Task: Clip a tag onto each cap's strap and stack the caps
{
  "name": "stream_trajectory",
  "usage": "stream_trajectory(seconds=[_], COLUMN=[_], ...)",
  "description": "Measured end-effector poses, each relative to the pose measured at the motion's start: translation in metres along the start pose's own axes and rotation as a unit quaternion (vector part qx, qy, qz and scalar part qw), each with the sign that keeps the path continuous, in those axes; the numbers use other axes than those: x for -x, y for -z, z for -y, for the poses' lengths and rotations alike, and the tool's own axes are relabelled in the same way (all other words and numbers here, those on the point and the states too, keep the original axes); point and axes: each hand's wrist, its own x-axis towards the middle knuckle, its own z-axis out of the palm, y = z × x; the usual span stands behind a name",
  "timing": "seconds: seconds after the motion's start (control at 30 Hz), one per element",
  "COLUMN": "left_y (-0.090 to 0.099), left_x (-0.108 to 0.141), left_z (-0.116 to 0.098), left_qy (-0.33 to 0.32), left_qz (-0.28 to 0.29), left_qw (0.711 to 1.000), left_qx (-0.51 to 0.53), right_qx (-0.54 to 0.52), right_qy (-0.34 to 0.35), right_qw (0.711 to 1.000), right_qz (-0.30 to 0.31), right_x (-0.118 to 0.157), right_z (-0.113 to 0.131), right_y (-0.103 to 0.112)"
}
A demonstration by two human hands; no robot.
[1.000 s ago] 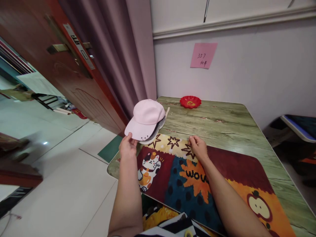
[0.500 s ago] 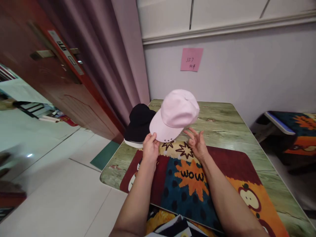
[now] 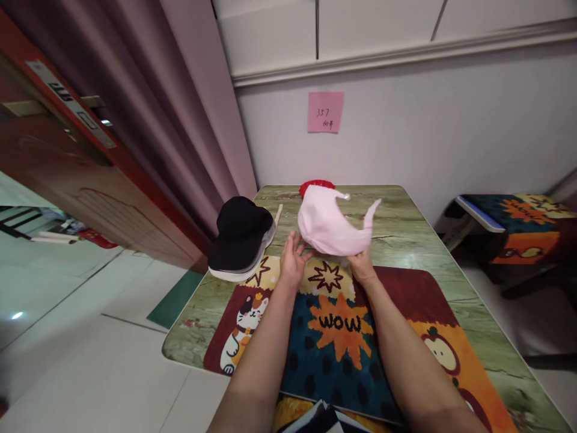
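Observation:
A pale pink cap [image 3: 331,222] is held up over the table, turned so that its back opening and two loose strap ends show at the right. My right hand [image 3: 362,264] grips its lower right edge, with the fingertips hidden behind the fabric. Just below the cap's left side, my left hand [image 3: 294,260] has its fingers spread; contact with the cap cannot be made out. To the left of that hand lies a black cap [image 3: 241,231], stacked on others whose grey and white brims stick out beneath.
The wood-patterned table [image 3: 396,219] carries a colourful mat [image 3: 333,361]. Behind the pink cap is a red object [image 3: 317,185], partly covered. A pink note [image 3: 325,112] is stuck to the wall. A door [image 3: 108,174] and curtain [image 3: 198,90] stand left; a second table [image 3: 518,219] is right.
The pink cap has turned so its back faces right. My left hand has let go of the brim, and my right hand has taken hold. The view has shifted, showing the red object.

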Motion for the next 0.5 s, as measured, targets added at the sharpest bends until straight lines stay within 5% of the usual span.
stream_trajectory(seconds=[0.17,0.5], left_y=[-0.002,0.006], left_x=[0.011,0.036], left_z=[0.004,0.014], left_qy=[0.012,-0.056], left_qz=[0.028,-0.054], left_qw=[1.0,0.972], left_qx=[0.0,-0.223], right_qx=[0.208,0.349], right_qy=[0.13,0.087], right_qw=[0.968,0.921], right_qz=[0.06,0.146], right_x=[-0.005,-0.007], right_z=[-0.003,0.014], right_y=[0.011,0.034])
